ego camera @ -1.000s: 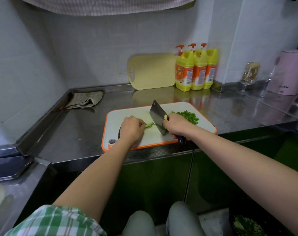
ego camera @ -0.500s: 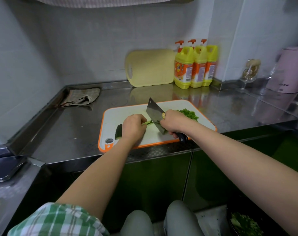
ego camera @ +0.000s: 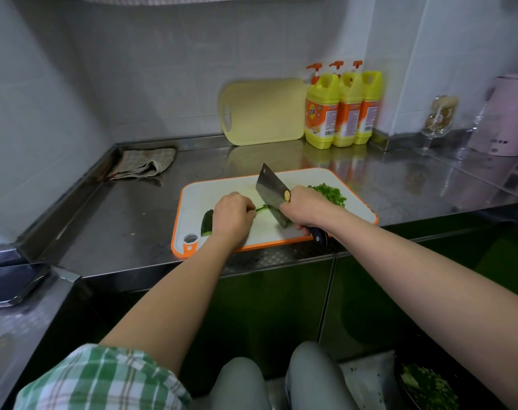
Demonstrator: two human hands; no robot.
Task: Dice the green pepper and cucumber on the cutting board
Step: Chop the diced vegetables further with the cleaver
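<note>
**Grip log: cleaver on the strip, dicing under way**

Right grip point(ego camera: 306, 207): fingers wrapped fully round the dark handle of the cleaver point(ego camera: 270, 192). The hand is choked up against the blade's heel, presumably for control on short chops. The blade is tilted with its tip pointing away from the person and its edge down at the board surface.

Left grip point(ego camera: 232, 216): curled with knuckles up, fingertips tucked under and pinning a green strip point(ego camera: 262, 208) that pokes out toward the blade. Tucking keeps the fingertips behind the edge. The knuckles sit just beside the blade's flat, likely as a guide.

The strip is thin and mostly hidden by the hand. It looks like cucumber, though pepper cannot be ruled out from this angle.

Cucumber end point(ego camera: 207, 223): a dark, bumpy-skinned piece lying on the board just left of the left grip. It is uncut and seems parked there until the strip is finished.

Diced pepper point(ego camera: 330, 194): a bright green heap at the board's far right, behind the right grip. It is probably kept there to leave the cutting zone free.

Cutting board point(ego camera: 222, 187): white with an orange rim, set near the front edge of the steel worktop point(ego camera: 118, 226) and within easy reach of both arms.

Judgement: the pepper appears done and the cucumber is partly worked. The next strokes need the left grip to creep back along the strip, and the risk lies with the knuckles so close to the edge.

Background: a yellow board point(ego camera: 263, 110) leans on the wall beside three detergent bottles point(ego camera: 342, 108). A folded cloth point(ego camera: 145, 164) lies at the back left.
</note>
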